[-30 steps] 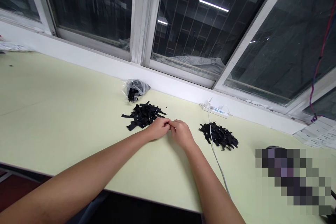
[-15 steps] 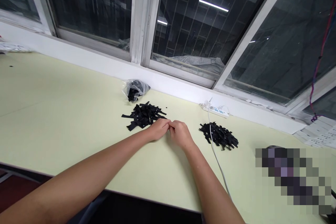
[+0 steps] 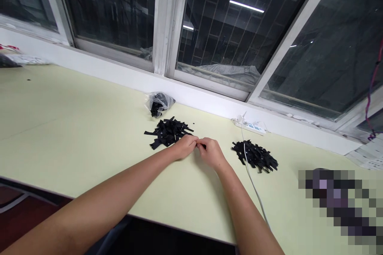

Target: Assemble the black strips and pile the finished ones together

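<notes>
**Pale table under dark windows: two hands meet over a small black piece**

Dark window panes (image 3: 239,40) stretch across the far side, a light yellow-green table (image 3: 89,127) spreads out below them, and all the action is right in the middle! Left hand (image 3: 186,146) and right hand (image 3: 211,152), fingertip to fingertip just above the surface, both narrowed to a tight pinch. Between them sits a small black piece (image 3: 204,146), with only a dark sliver peeking out under the right fingers. The left hand's grip looks to be on the same piece, though the fingers hide most of it.

Just beyond the left hand lies a loose heap of black strips (image 3: 170,130), and behind that slumps a clear plastic bag (image 3: 158,103) with more black stuff inside. Over to the right of the right hand, well apart from it, a second heap (image 3: 254,155), with a white cable (image 3: 258,196) draped across. Farther out, a power strip (image 3: 254,126) by the sill.

So the step in hand, by the look of it: close two-handed fingerwork on one piece. That calls for steady fingertips and a firm pinch from both sides, with no reaching needed while it lasts.
</notes>
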`<state>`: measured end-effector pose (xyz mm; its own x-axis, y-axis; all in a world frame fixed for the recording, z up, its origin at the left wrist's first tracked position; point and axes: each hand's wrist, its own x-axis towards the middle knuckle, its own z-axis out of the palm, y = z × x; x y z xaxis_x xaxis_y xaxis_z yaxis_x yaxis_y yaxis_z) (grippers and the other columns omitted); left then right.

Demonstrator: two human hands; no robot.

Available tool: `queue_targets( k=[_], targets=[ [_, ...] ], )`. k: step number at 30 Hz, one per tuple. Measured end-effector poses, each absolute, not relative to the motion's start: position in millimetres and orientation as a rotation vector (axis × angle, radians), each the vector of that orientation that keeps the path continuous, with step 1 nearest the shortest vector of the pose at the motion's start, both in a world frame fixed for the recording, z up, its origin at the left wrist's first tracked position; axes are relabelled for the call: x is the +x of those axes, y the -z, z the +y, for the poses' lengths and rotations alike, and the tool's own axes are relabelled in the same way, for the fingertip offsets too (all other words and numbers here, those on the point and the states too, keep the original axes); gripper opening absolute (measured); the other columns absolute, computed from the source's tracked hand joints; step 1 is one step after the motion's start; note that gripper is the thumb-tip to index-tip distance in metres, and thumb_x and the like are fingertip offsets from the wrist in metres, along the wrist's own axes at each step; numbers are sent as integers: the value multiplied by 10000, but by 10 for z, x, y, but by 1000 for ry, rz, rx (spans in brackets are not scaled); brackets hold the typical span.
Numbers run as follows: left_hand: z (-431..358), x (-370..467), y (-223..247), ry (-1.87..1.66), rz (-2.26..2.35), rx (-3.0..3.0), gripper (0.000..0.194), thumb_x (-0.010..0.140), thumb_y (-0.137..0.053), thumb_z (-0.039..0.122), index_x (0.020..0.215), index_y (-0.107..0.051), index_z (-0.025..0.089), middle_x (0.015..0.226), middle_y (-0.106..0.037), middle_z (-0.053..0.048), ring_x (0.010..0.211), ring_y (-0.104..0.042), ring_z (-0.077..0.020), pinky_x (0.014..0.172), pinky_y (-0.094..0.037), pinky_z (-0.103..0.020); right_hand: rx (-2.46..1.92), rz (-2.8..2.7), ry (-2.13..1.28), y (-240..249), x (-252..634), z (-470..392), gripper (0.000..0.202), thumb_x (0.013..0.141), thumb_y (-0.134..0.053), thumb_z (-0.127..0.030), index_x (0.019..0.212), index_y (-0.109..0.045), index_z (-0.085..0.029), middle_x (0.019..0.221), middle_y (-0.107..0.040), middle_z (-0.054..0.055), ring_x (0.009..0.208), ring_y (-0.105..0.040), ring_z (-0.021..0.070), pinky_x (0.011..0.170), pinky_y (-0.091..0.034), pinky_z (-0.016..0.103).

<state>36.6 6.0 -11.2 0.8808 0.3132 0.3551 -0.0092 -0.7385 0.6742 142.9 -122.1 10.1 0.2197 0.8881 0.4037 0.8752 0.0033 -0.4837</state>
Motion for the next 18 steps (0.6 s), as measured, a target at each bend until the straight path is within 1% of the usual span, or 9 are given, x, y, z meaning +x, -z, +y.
queue_targets(
  k=[3, 6, 8, 12, 14, 18],
  targets=[
    [57, 346, 83, -568, 254, 2295, 246, 821, -379, 153, 745, -613, 153, 668, -567, -3, 651, -498, -150, 619, -351, -266, -1835, -1496, -131, -85, 1500, -1232, 245, 835, -487, -188, 862, -728, -214, 841, -719, 21, 763, -620, 174, 712, -422, 266],
    [74, 346, 82, -570, 308, 2250, 295, 848, -390, 182, 917, -675, 146, 711, -614, -9, 672, -530, -154, 647, -380, -266, -1882, -1321, -215, -68, 1603, -1257, 237, 810, -499, -245, 877, -721, -198, 806, -713, 23, 733, -620, 178, 715, -445, 279],
    [92, 355, 98, -595, 342, 2248, 299, 873, -395, 203, 984, -667, 146, 741, -635, -14, 687, -547, -155, 664, -394, -268, -1910, -1231, -245, -47, 1675, -1271, 243, 788, -495, -262, 872, -712, -190, 772, -699, 24, 701, -613, 177, 700, -454, 284],
    [109, 376, 133, -655, 386, 2213, 299, 935, -363, 245, 1106, -594, 158, 803, -668, -20, 719, -570, -152, 686, -415, -270, -1916, -1121, -298, 29, 1785, -1262, 254, 756, -492, -293, 868, -695, -189, 777, -685, 25, 668, -598, 168, 666, -459, 282],
    [108, 383, 141, -664, 393, 2204, 289, 951, -357, 265, 1113, -575, 169, 797, -675, -14, 674, -560, -142, 655, -411, -264, -1893, -1087, -335, 75, 1820, -1242, 251, 744, -497, -311, 855, -686, -189, 767, -674, 20, 644, -583, 159, 642, -455, 278],
    [106, 389, 136, -651, 382, 2150, 263, 954, -370, 307, 1007, -589, 170, 793, -685, -17, 537, -516, -108, 557, -393, -244, -1815, -969, -459, 133, 1855, -1209, 235, 718, -520, -344, 825, -652, -182, 684, -623, 0, 574, -536, 142, 568, -429, 264]
  ],
)
